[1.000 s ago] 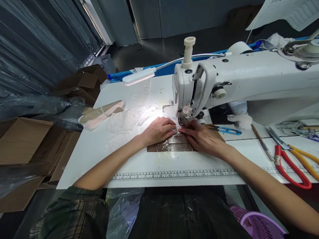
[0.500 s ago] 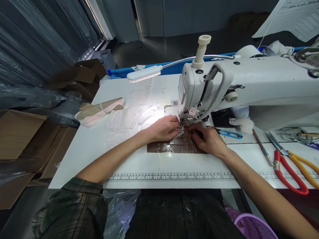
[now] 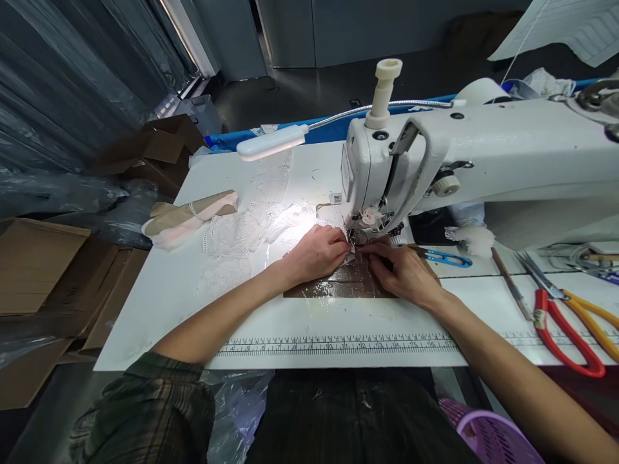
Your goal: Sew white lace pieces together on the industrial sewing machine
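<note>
White lace fabric [image 3: 236, 235] lies spread over the table to the left of the white sewing machine [image 3: 464, 145]. Close to the machine's needle area [image 3: 355, 235], my left hand [image 3: 322, 251] is closed on a small bit of the lace. Just right of the needle, my right hand [image 3: 399, 267] has its thumb and finger together near the lace edge; what they pinch is too small to make out. Both hands rest over a brown plate [image 3: 338, 287] that is strewn with thread bits.
Blue thread snips [image 3: 447, 259] lie right of my right hand. Farther right are red-and-yellow-handled scissors [image 3: 565, 322] and a thin stick-like tool [image 3: 511, 283]. A rolled beige-and-pink bundle [image 3: 191, 219] sits at left. A lamp [image 3: 273, 142] hangs over the table. A ruler strip [image 3: 338, 347] runs along the front edge.
The view has shifted slightly. My left hand's fingers have curled down flatter by the needle, and less lace shows beneath them. My right hand stays beside the presser area.
</note>
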Demonstrator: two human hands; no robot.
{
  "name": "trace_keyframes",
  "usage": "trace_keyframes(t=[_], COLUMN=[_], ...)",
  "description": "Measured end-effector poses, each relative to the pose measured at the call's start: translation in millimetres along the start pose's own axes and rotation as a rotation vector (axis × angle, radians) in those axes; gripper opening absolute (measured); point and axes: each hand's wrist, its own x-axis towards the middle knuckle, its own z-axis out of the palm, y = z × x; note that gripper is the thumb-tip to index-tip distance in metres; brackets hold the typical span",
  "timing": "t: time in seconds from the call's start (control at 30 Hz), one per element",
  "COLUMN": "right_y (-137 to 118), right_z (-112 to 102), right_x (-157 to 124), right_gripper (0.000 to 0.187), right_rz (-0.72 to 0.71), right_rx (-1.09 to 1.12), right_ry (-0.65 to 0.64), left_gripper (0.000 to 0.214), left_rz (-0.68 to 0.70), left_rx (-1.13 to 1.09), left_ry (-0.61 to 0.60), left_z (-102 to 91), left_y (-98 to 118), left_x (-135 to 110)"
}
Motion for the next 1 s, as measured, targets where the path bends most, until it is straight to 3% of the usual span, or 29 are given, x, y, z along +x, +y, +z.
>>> trace_keyframes(t=[0.1,0.3,0.63,0.8,0.9,1.0], right_y=[1.0,9.5,11.2,7.9,12.6,28.4], right_z=[3.9,10.4,10.1,-20.7,-49.6,-66.3], right_x=[0.2,-0.3,-1.9,-0.8,-8.3,-24.8], right_gripper=[0.034,0.035,0.036,0.036,0.033,0.032], right_rz=[-0.043,-0.188,-0.28,-0.133,-0.134,-0.089], right_rx=[-0.022,-0.049,-0.201,-0.057,-0.045,-0.146], right_ry=[-0.04,-0.017,-0.029,-0.094,-0.068,-0.016], left_gripper=[0.031,0.029,0.031,0.028,0.022,0.021], left_rz=[0.047,0.145,0.273,0.252,0.246,0.218], left_rx=[0.133,0.089,0.132,-0.014,-0.1,-0.097], left_ry=[-0.036,-0.159,-0.13,-0.076,-0.143,-0.199], left_z=[-2.4,-15.1,-17.1,-33.8,-38.7,-30.8], left_y=[3.7,-0.3,-1.5,-6.0,-2.1,2.4], left_x=[-0.5,-4.5,-6.6,-7.3,-12.3,-19.8])
